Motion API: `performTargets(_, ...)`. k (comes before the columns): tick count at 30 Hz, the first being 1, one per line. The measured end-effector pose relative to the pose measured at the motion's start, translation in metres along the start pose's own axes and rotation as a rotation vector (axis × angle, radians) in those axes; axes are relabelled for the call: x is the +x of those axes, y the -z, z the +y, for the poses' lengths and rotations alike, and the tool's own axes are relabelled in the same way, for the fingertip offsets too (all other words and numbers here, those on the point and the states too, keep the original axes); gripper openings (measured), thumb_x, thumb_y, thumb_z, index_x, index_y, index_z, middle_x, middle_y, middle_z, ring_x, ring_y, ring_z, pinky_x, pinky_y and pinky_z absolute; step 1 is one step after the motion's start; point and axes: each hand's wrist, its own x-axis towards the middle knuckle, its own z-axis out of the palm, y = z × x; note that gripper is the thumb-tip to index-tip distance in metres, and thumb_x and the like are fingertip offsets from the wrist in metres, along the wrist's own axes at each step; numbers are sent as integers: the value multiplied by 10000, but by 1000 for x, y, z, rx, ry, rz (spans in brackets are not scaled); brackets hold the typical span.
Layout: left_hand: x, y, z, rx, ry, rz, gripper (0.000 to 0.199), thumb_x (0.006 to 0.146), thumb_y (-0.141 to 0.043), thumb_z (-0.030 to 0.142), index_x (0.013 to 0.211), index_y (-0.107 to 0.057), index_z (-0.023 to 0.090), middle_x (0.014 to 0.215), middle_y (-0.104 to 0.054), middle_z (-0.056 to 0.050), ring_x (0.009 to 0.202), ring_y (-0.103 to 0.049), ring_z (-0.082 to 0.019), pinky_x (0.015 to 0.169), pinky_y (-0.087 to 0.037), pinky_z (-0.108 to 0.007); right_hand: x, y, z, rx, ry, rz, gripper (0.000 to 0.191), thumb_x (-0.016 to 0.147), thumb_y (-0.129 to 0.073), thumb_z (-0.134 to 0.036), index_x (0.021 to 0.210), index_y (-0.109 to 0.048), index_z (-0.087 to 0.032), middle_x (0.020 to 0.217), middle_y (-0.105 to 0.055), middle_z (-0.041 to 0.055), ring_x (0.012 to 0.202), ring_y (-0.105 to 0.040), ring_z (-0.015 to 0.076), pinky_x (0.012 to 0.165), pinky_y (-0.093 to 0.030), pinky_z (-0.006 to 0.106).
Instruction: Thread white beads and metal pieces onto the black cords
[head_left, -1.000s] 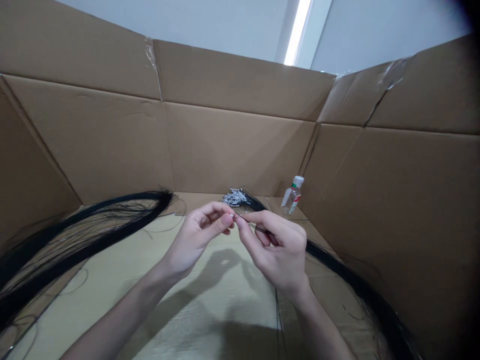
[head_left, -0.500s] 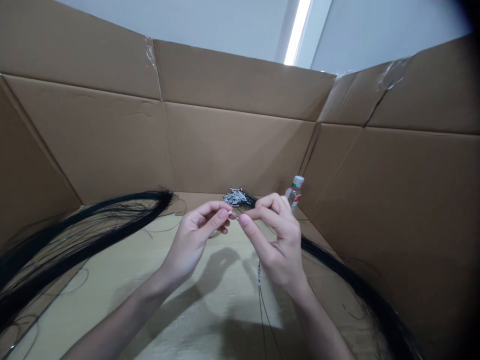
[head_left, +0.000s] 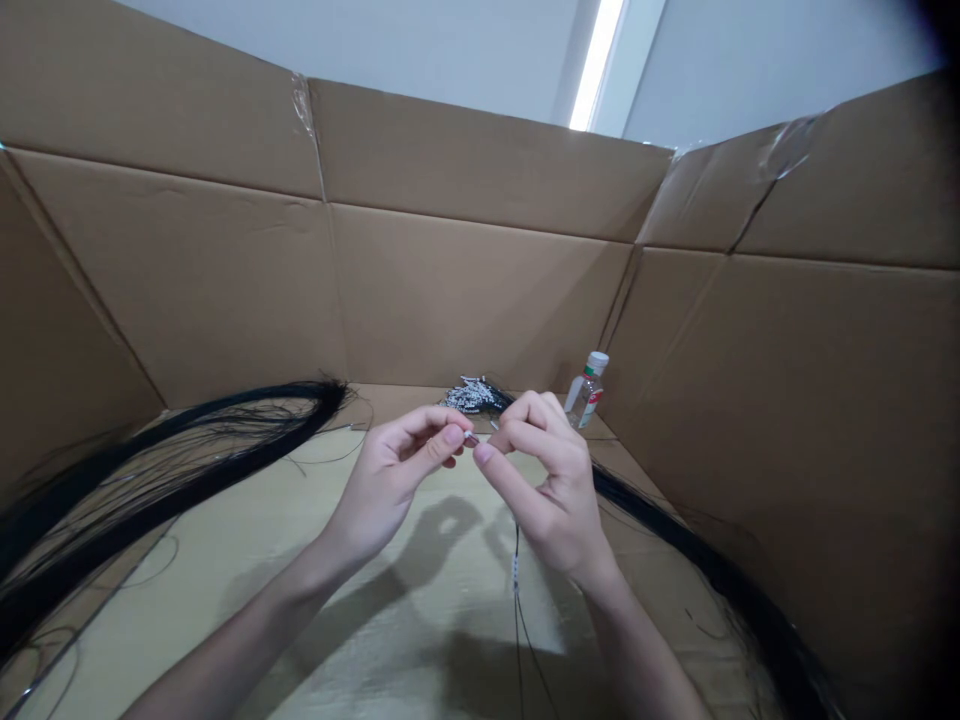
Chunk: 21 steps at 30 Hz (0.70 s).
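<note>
My left hand (head_left: 390,475) is closed, its thumb and forefinger pinching a small white bead-like piece (head_left: 470,437). Close against it, my right hand (head_left: 551,480) is also closed, with the thumb and finger pinched at the end of a thin dark cord. That cord (head_left: 517,540) hangs down from beneath the right hand. Partway along it sits a short row of small white beads (head_left: 515,573), and below them two thin strands run toward me. The fingertips hide most of the fine detail between the hands.
Behind the hands lies a bundle of white-beaded cord ends (head_left: 471,394). A dark cord bundle (head_left: 675,530) stretches along the right; another bundle (head_left: 247,455) loops at the left. A small white-capped bottle (head_left: 586,392) stands at the back right. Cardboard walls (head_left: 480,290) surround the pale board (head_left: 337,640).
My right hand has shifted slightly left and down, its fingertips still near the left hand's. The beaded row on the hanging cord sits a little lower.
</note>
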Motion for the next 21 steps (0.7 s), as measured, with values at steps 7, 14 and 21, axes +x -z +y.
performTargets(7,0,1,0,4,6,-3,172,940,-767,390,941,-781,218,864,-705,12,795,-590,-110,748,-485,-202,0,0,1,-8,1,3,233,948,-629,-103,741,-564,-189,796,-500,-15,821,-463,159,741,-354,344)
performTargets(14,0,0,-4,12,4,-22,178,958,-747,388,958,-771,212,876,-712,1,812,-592,-123,758,-477,-218,-2,-1,1,-3,3,-5,244,948,-614,-110,730,-535,-188,796,-489,-17,818,-456,157,742,-350,345)
performTargets(21,0,0,-5,14,19,-20,187,952,-751,406,965,-767,220,889,-714,-1,824,-596,-133,772,-475,-237,-1,-1,1,4,-4,-7,249,952,-601,-116,727,-525,-190,787,-484,-19,815,-455,157,736,-348,345)
